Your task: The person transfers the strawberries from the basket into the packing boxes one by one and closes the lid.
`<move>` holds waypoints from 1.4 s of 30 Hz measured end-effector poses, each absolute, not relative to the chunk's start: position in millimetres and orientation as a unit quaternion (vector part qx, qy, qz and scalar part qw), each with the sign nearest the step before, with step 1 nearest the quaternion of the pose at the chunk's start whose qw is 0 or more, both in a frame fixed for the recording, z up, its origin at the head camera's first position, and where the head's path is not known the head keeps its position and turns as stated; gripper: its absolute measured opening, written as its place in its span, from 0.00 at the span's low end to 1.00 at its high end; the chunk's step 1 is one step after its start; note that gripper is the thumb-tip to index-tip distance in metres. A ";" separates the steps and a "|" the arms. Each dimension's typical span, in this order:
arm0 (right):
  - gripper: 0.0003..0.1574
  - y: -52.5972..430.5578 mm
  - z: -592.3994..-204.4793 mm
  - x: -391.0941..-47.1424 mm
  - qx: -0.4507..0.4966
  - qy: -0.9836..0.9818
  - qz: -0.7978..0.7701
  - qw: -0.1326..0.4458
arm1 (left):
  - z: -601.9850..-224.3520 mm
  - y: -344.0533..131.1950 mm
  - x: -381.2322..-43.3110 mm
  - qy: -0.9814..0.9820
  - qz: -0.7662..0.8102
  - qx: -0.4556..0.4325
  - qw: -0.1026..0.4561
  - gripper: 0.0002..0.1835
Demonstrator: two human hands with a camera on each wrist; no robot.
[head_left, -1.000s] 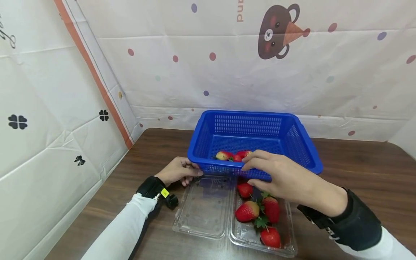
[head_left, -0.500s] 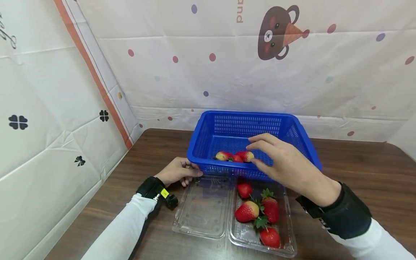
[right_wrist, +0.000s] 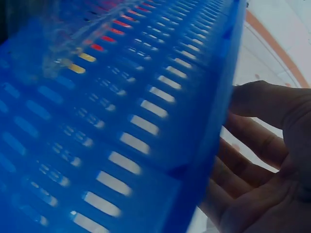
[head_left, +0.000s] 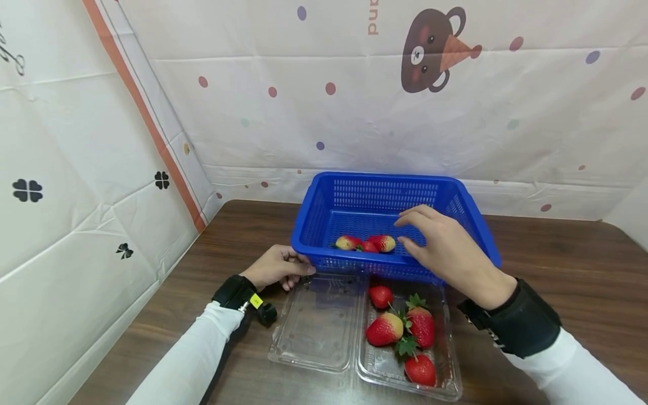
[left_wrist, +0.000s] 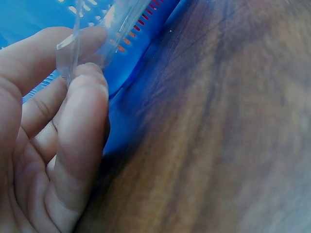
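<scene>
My left hand (head_left: pixel 277 267) pinches the corner of the clear plastic lid (head_left: pixel 324 326) between thumb and fingers; the left wrist view shows the lid's tab (left_wrist: pixel 68 53) at the fingertips. The lid lies flat, hinged to a clear strawberry box (head_left: pixel 377 368) holding several red strawberries (head_left: pixel 385 329) with green leaves. My right hand (head_left: pixel 448 250) hovers over the front right of a blue perforated basket (head_left: pixel 395 177), its fingers loosely bent and holding nothing. Its thumb tip is just right of a pale-tipped strawberry (head_left: pixel 383 243), which lies beside other strawberries (head_left: pixel 348 242) inside the basket's front wall.
The basket stands at the back of a brown wooden table (head_left: pixel 547 264), against a white printed cloth (head_left: pixel 243 124). Its front rim overhangs the far edges of the clear box and lid. Another cloth sheet (head_left: pixel 91 225) hangs along the left side.
My right hand has drawn back and to the right, away from the pale-tipped strawberry, which now shows uncovered in the basket. The left hand keeps its pinch on the lid corner.
</scene>
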State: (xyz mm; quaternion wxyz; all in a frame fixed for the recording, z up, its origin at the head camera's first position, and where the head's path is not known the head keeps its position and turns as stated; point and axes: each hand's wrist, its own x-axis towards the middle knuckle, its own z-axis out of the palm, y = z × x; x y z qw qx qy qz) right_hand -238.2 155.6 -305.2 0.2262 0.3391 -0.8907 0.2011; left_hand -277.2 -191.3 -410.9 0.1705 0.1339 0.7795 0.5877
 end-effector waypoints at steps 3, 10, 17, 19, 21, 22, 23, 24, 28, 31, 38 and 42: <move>0.18 154.2 -308.3 -241.8 0.326 -0.901 0.203 0.203 | -409.7 -191.9 -276.7 0.781 0.587 0.131 0.169 0.14; 0.16 148.9 -313.9 -247.1 0.319 -0.906 0.208 0.186 | -408.6 -194.2 -275.1 0.782 0.586 0.127 0.169 0.14; 0.17 141.7 -316.0 -250.7 0.311 -0.910 0.208 0.177 | -407.8 -196.2 -274.8 0.782 0.588 0.130 0.164 0.14; 0.17 139.4 -316.0 -251.3 0.308 -0.911 0.209 0.174 | -408.3 -196.2 -275.1 0.782 0.587 0.131 0.164 0.14; 0.16 137.2 -315.5 -251.9 0.306 -0.913 0.210 0.169 | -408.9 -196.1 -275.1 0.781 0.588 0.130 0.165 0.14; 0.16 136.1 -315.0 -252.2 0.305 -0.914 0.210 0.165 | -409.1 -196.1 -275.1 0.781 0.588 0.130 0.166 0.13; 0.16 135.1 -314.4 -252.6 0.304 -0.915 0.210 0.162 | -409.1 -196.0 -275.0 0.780 0.589 0.130 0.166 0.13; 0.17 134.3 -313.7 -253.2 0.303 -0.916 0.212 0.159 | -409.0 -196.0 -274.8 0.780 0.589 0.131 0.166 0.13; 0.18 130.1 -310.9 -255.3 0.296 -0.919 0.215 0.146 | -408.6 -196.0 -275.0 0.779 0.590 0.130 0.166 0.14; 0.18 127.5 -310.1 -256.6 0.293 -0.922 0.214 0.137 | -408.0 -195.8 -275.2 0.780 0.590 0.128 0.167 0.14; 0.18 128.3 -312.2 -258.1 0.286 -0.927 0.211 0.122 | -407.3 -193.2 -275.6 0.780 0.591 0.124 0.165 0.14; 0.18 131.0 -314.8 -256.9 0.281 -0.930 0.211 0.111 | -410.5 -190.5 -275.8 0.776 0.594 0.127 0.169 0.13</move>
